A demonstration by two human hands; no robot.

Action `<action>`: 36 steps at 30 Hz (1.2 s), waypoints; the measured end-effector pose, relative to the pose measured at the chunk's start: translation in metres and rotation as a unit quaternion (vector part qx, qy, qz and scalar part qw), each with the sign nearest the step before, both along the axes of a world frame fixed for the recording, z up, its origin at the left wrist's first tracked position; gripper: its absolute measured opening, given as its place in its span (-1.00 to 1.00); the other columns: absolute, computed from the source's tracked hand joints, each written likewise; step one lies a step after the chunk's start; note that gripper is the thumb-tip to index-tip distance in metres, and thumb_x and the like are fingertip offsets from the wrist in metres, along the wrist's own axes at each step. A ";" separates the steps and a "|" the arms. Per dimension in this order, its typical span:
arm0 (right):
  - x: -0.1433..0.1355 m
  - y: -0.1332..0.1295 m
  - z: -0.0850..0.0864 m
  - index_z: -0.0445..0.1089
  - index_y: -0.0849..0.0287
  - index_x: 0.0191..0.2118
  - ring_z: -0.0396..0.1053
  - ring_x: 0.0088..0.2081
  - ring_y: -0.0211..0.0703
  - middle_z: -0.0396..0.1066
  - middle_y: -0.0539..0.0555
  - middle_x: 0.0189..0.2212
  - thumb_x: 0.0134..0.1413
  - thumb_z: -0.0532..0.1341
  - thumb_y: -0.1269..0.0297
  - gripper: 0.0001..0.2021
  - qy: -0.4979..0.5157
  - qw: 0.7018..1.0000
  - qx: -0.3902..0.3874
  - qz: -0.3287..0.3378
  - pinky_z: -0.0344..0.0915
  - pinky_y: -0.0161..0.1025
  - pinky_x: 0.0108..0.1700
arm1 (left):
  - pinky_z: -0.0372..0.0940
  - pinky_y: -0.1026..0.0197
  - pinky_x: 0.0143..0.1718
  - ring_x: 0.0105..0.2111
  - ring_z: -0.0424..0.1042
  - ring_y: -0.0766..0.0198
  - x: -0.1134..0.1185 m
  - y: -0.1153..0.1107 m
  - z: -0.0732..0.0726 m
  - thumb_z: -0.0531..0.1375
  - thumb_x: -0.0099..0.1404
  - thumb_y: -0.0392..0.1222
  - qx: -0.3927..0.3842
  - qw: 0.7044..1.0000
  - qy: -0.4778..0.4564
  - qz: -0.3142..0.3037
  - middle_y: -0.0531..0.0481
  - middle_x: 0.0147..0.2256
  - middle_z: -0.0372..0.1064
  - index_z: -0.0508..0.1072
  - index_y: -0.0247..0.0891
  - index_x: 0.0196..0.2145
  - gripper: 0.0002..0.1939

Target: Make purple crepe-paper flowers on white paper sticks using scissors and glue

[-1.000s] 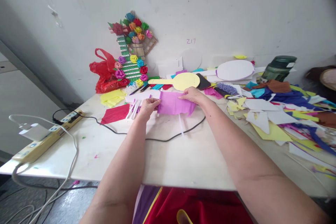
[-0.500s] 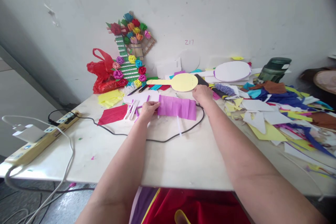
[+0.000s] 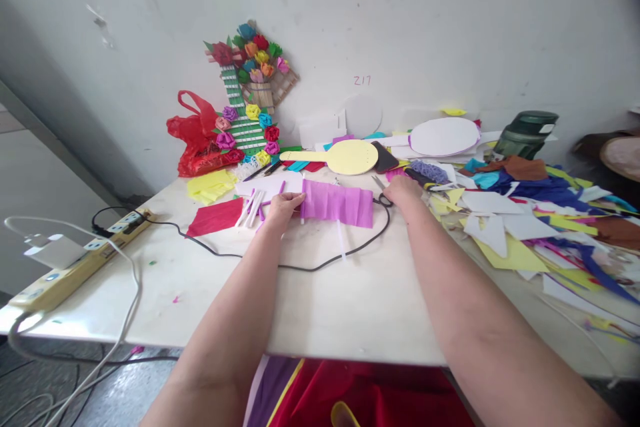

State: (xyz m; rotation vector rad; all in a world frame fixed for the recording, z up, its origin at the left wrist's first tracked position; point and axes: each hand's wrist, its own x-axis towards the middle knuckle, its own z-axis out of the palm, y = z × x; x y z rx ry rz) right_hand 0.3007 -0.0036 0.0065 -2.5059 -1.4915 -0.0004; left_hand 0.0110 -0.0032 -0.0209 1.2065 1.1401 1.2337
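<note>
My left hand (image 3: pixel 286 208) pinches the left end of a purple crepe paper strip (image 3: pixel 340 204), where a thin stick (image 3: pixel 303 200) lies along the paper's edge. To the right of the strip, my right hand (image 3: pixel 404 193) is closed on a pair of scissors (image 3: pixel 385 199), whose blades point up and left and whose dark handle ring shows. A translucent white stick (image 3: pixel 341 240) sticks out from under the strip toward me. Beside my left hand lie several white and purple sticks (image 3: pixel 255 207) and a red crepe paper piece (image 3: pixel 216 217).
Behind the strip lies a yellow paddle-shaped card (image 3: pixel 351 157). A black cable (image 3: pixel 320 269) loops across the table from a power strip (image 3: pixel 85 267). Paper scraps (image 3: pixel 515 213) pile up at the right, near a green bottle (image 3: pixel 527 133). A paper-flower decoration (image 3: pixel 247 127) leans on the wall.
My right hand has moved right and slightly toward me; scissors now show in it. My left hand stays on the end of the purple strip.
</note>
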 end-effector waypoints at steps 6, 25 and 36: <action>-0.007 -0.004 0.015 0.42 0.35 -0.11 0.31 -0.03 0.12 0.37 0.36 -0.09 -0.06 0.15 0.34 -0.65 -0.019 0.999 0.026 0.013 0.24 -0.12 -0.10 | 0.16 0.32 -0.59 -0.66 0.23 0.42 0.000 0.001 -0.001 0.37 -0.28 0.02 0.000 1.000 0.001 0.014 0.05 -0.64 0.32 0.49 -0.37 -0.50 -0.57; -0.050 -0.025 0.045 0.50 0.22 -0.36 0.38 -0.18 -0.09 0.49 0.17 -0.26 0.13 -0.10 -0.09 -0.44 0.092 0.953 0.024 0.289 0.20 -0.33 -0.19 | 0.19 0.32 -0.57 -0.65 0.25 0.42 -0.012 -0.009 0.016 0.39 -0.28 -0.02 0.018 0.997 -0.065 0.027 0.06 -0.63 0.31 0.45 -0.40 -0.51 -0.58; -0.052 -0.007 0.024 0.40 0.09 -0.06 0.38 -0.13 -0.06 0.42 0.11 -0.10 -0.22 0.18 0.46 -0.53 0.026 0.955 -0.036 0.293 0.22 -0.32 -0.22 | 0.20 0.31 -0.56 -0.63 0.26 0.41 -0.019 -0.003 0.011 0.38 -0.28 0.02 0.030 0.997 -0.057 0.036 0.05 -0.63 0.31 0.46 -0.38 -0.51 -0.56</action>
